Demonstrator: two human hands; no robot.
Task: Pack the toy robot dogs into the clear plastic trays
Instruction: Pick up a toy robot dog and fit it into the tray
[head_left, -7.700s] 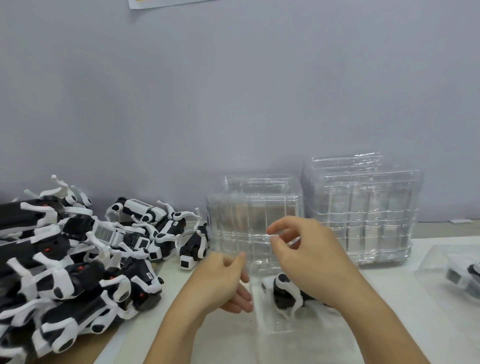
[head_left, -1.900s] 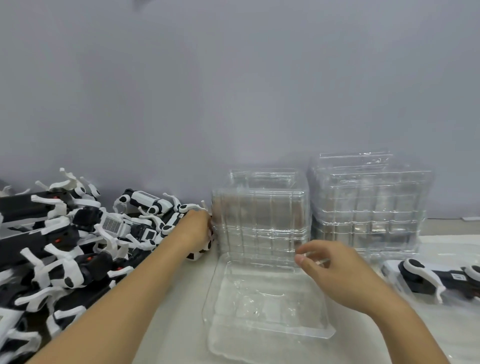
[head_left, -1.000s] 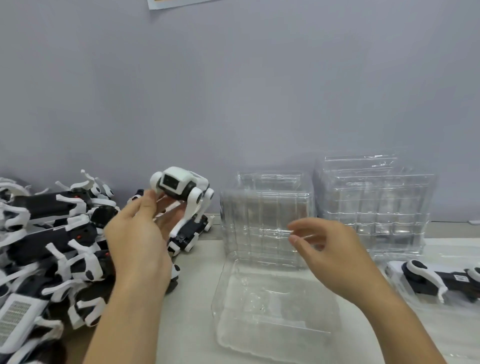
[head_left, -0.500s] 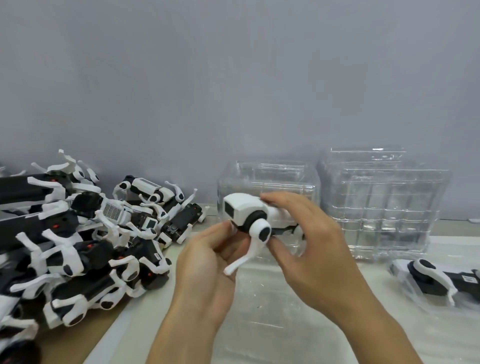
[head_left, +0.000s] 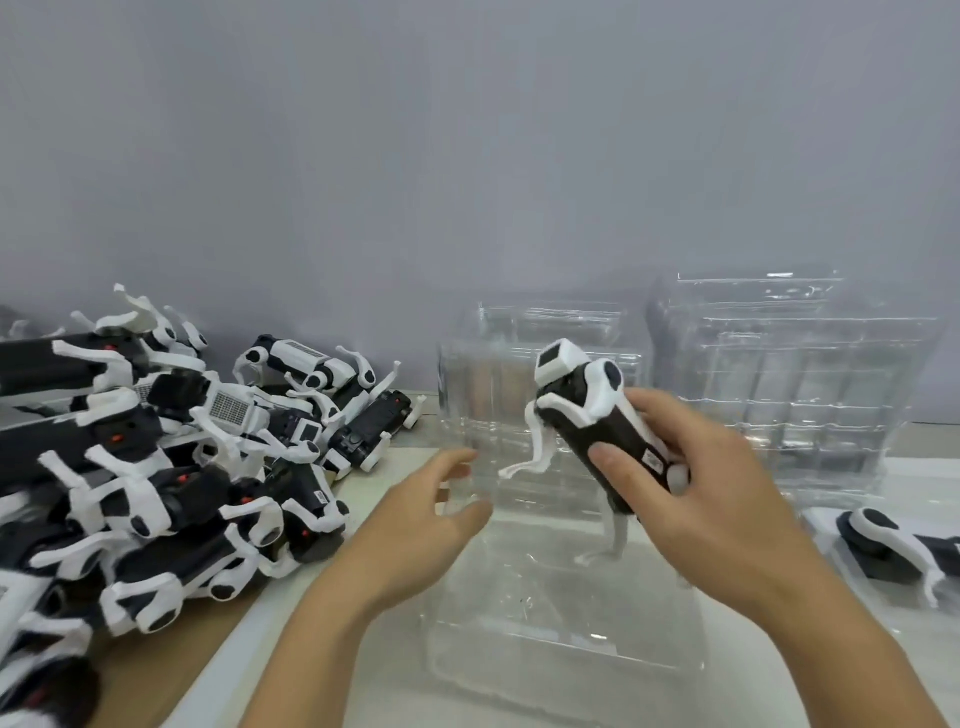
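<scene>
Right hand (head_left: 711, 499) gripping toy dog (head_left: 597, 421) above empty tray (head_left: 566, 618), left hand (head_left: 421, 525) open: dangling legs may snag the rim.

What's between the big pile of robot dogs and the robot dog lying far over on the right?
In the head view, the empty clear tray sits between them, with both hands above it: left hand open, right hand holding a toy dog.

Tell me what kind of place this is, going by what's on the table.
Probably a packing station in a toy factory or warehouse. A heap of identical toy robot dogs lies at the left, stacks of empty clear trays stand by the wall, and the right hand holds one dog above an open tray.
</scene>
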